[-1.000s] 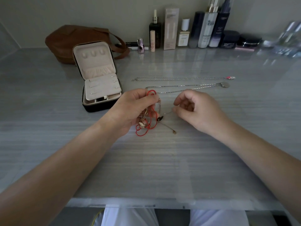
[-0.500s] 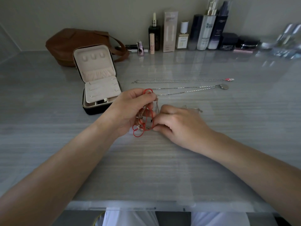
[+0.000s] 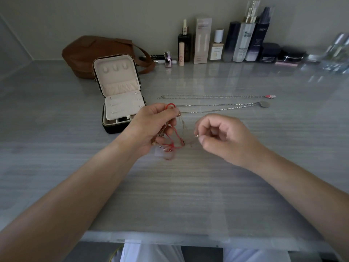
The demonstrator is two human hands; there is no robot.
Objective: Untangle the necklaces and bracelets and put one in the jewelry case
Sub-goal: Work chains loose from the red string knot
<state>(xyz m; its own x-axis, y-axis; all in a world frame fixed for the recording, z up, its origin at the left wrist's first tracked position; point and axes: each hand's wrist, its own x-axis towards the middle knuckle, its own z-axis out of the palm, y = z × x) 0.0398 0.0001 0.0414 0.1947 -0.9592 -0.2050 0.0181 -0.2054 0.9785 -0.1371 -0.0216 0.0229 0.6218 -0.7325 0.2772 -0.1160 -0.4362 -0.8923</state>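
My left hand (image 3: pixel 153 125) grips a tangle of jewellery (image 3: pixel 172 142): a red cord bracelet and thin gold chains hanging just above the table. My right hand (image 3: pixel 224 137) pinches the end of one fine chain between thumb and forefinger and holds it out to the right of the tangle. Two silver necklaces lie stretched out straight behind my hands: one with a pink end (image 3: pixel 217 96), one with a round pendant (image 3: pixel 265 104). The black jewelry case (image 3: pixel 120 95) stands open at the left, its cream lid upright.
A brown leather bag (image 3: pixel 88 53) lies behind the case. A row of cosmetic bottles and jars (image 3: pixel 236 44) lines the back wall. The table's front edge (image 3: pixel 188 239) is near my lap.
My right hand went in to the tangle, took hold of a thin chain and has drawn it out to the right. My left hand has kept its grip on the tangle.
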